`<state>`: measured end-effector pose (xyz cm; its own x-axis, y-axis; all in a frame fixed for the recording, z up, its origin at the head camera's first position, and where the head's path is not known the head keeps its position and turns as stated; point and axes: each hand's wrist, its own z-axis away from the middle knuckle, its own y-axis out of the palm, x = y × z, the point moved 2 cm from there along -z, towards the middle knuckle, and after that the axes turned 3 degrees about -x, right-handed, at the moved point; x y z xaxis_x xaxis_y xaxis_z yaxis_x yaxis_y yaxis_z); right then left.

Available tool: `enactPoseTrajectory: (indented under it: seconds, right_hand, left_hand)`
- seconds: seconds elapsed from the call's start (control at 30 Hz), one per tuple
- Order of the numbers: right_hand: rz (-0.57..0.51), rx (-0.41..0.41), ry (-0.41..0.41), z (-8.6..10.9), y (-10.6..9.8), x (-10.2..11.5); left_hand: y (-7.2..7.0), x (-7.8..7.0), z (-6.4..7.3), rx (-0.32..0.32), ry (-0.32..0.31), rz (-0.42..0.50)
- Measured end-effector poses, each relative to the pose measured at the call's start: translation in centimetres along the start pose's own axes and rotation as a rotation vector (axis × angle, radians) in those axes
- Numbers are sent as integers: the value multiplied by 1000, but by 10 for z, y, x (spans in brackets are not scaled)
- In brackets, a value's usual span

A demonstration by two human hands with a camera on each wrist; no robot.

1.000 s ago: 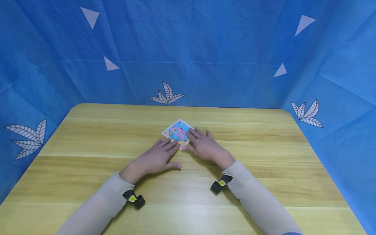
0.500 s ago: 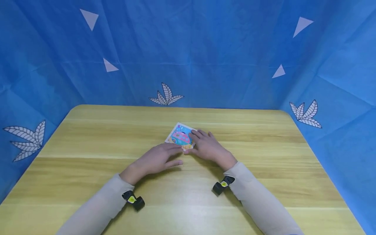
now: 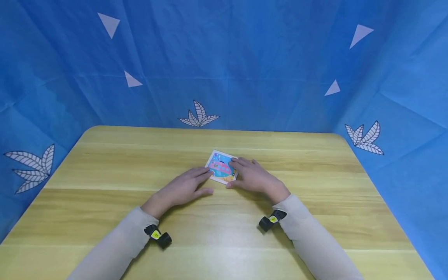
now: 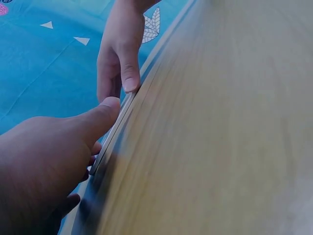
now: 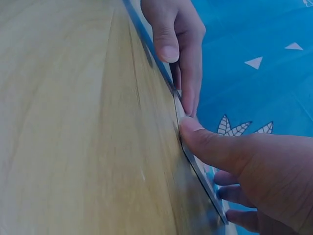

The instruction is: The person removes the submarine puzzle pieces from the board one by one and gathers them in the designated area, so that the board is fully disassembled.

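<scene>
A small square picture board [image 3: 220, 165] lies flat on the table; it has a white border and a pink and blue sea picture. My right hand [image 3: 257, 177] rests at its right side. Its fingers cover the right corner and its thumb [image 5: 208, 139] lies by the near edge. From the left, my left hand [image 3: 182, 188] touches the board's left edge with its fingertips, its thumb [image 4: 100, 117] held apart from the fingers. Both wrist views show the board nearly edge-on as a thin strip, so what lies under it is hidden.
The wooden table [image 3: 105, 163] has rounded far corners. Behind and beside it hangs a blue cloth [image 3: 224, 50] printed with leaves and pale triangles. Each sleeve carries a small black wrist camera [image 3: 159, 237].
The board has slid right and slightly nearer, turning a little, along with the right hand. The left hand drew off its near edge and now touches its left side.
</scene>
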<state>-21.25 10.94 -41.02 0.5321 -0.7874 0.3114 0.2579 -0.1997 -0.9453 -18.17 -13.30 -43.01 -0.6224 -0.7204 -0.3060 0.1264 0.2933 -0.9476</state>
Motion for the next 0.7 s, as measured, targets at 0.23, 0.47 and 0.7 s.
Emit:
enactPoseTrajectory:
  seconds: [0.23, 0.47, 0.7]
  right_hand:
    - [-21, 23, 10, 6, -1, -4]
    - [-3, 61, 8, 20, -3, -11]
    - [-87, 97, -44, 32, -3, -16]
  left_hand:
    - [2, -8, 2, -3, 28, -15]
    - [3, -23, 3, 30, 108, -61]
    - [3, -23, 1, -19, 158, -10]
